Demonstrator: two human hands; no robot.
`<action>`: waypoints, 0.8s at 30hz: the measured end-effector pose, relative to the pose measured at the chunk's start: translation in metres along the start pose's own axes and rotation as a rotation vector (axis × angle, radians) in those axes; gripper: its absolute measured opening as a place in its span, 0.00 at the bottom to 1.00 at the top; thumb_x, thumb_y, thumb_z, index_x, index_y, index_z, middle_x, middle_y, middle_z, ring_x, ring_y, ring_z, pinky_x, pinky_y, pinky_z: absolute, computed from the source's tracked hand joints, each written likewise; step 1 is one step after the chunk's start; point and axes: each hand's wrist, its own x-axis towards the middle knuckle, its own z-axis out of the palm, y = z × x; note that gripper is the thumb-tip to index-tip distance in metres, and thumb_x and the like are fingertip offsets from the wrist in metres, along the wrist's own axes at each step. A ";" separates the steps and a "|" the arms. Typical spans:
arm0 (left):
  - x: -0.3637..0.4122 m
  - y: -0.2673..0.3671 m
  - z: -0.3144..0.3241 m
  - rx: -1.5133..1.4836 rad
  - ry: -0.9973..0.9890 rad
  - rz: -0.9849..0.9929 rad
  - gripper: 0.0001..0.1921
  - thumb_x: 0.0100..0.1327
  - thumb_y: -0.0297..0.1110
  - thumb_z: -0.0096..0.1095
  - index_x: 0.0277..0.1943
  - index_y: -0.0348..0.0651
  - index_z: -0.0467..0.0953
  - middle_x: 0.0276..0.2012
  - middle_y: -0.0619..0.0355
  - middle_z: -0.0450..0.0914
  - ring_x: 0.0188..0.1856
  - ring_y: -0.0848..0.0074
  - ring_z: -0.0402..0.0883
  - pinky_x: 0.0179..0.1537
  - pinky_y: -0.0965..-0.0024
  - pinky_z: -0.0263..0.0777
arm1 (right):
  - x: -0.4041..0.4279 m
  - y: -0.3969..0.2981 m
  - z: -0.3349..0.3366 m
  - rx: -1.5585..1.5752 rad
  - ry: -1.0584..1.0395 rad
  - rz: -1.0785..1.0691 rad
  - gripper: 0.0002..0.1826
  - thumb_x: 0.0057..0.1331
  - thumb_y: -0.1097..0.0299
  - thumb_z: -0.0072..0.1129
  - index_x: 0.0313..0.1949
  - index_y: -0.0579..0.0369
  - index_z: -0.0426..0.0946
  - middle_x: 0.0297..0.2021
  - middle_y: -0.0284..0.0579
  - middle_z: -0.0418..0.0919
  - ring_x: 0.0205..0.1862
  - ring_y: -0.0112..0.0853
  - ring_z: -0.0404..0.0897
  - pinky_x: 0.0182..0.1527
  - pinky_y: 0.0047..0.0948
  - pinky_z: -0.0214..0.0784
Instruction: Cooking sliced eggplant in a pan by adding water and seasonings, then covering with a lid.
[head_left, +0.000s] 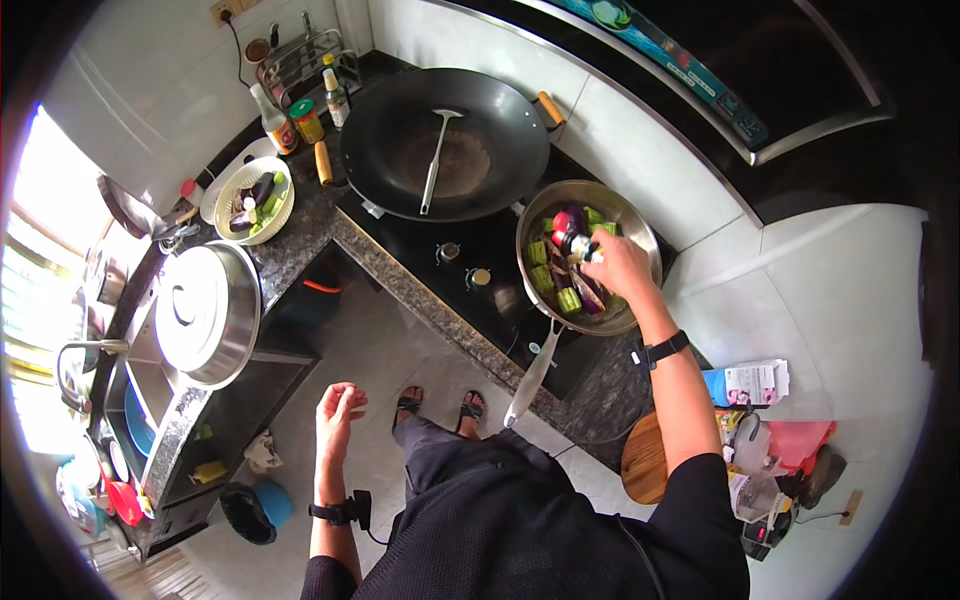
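My right hand (621, 264) grips a small bottle (581, 246) with a red cap end, tilted low over a stainless steel frying pan (654, 259). In the pan lie pieces of eggplant (587, 291) and green ridged vegetable chunks (541, 279). The pan sits on the black gas stove, its long handle (536, 375) pointing towards me. My left hand (341, 416) is raised over the floor with fingers loosely curled, touching nothing. A large black wok (375, 150) stands on the other burner with a metal spatula (436, 161) in it.
A cream basket (289, 217) of vegetables stands on the left counter, near several sauce bottles (274, 120). A lidded steel pot (244, 315) sits beside the sink (142, 375). At right are a round wooden board (645, 459) and boxes (750, 382). A range hood (825, 120) hangs above.
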 end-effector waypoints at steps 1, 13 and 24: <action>0.001 0.002 0.001 0.008 -0.007 0.017 0.11 0.73 0.44 0.57 0.47 0.47 0.76 0.40 0.63 0.83 0.43 0.78 0.83 0.42 0.73 0.75 | 0.005 0.004 0.005 -0.004 0.119 0.023 0.20 0.48 0.61 0.71 0.40 0.51 0.76 0.32 0.50 0.83 0.39 0.48 0.83 0.40 0.45 0.74; -0.002 0.001 -0.004 -0.005 0.010 0.011 0.11 0.72 0.42 0.59 0.47 0.44 0.76 0.39 0.60 0.84 0.42 0.78 0.83 0.41 0.73 0.75 | 0.037 0.037 0.001 0.063 0.124 0.218 0.24 0.51 0.58 0.73 0.45 0.53 0.77 0.38 0.54 0.84 0.44 0.51 0.82 0.45 0.47 0.74; -0.004 -0.004 -0.014 0.015 0.056 -0.010 0.11 0.72 0.43 0.59 0.47 0.44 0.76 0.39 0.59 0.84 0.42 0.76 0.84 0.41 0.73 0.76 | -0.014 0.097 0.002 -0.062 0.163 0.465 0.24 0.51 0.58 0.72 0.45 0.52 0.76 0.38 0.52 0.84 0.44 0.51 0.82 0.44 0.47 0.74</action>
